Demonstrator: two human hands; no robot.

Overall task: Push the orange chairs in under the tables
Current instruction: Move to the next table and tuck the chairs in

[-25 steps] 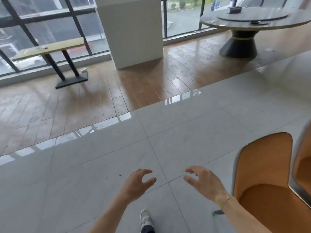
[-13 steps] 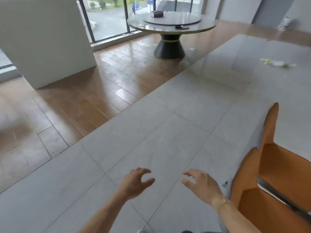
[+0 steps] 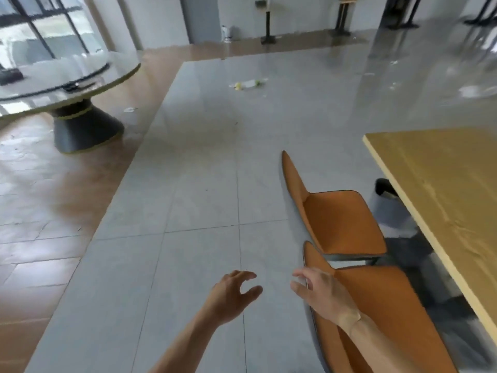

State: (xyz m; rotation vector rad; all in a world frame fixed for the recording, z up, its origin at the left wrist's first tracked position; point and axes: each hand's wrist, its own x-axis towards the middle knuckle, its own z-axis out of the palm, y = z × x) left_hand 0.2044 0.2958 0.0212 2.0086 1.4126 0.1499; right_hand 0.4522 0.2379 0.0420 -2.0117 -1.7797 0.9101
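Head view has swung right since a second ago: the wooden worktop [image 3: 441, 200] now shows at the right edge, so the target is found. Two orange chairs, far chair [image 3: 341, 219] and near chair [image 3: 384, 313], stand at lower right beside it, seats not yet under. Left hand [image 3: 231, 294] and right hand [image 3: 320, 294] hover open and empty, the right just over the near chair's back. A grey bin [image 3: 387, 200] sits by the worktop's edge beyond the far chair. A round table [image 3: 61, 79] stands upper left, well apart.

round table [image 3: 67, 76], floor litter [image 3: 247, 84], bin [image 3: 387, 200]
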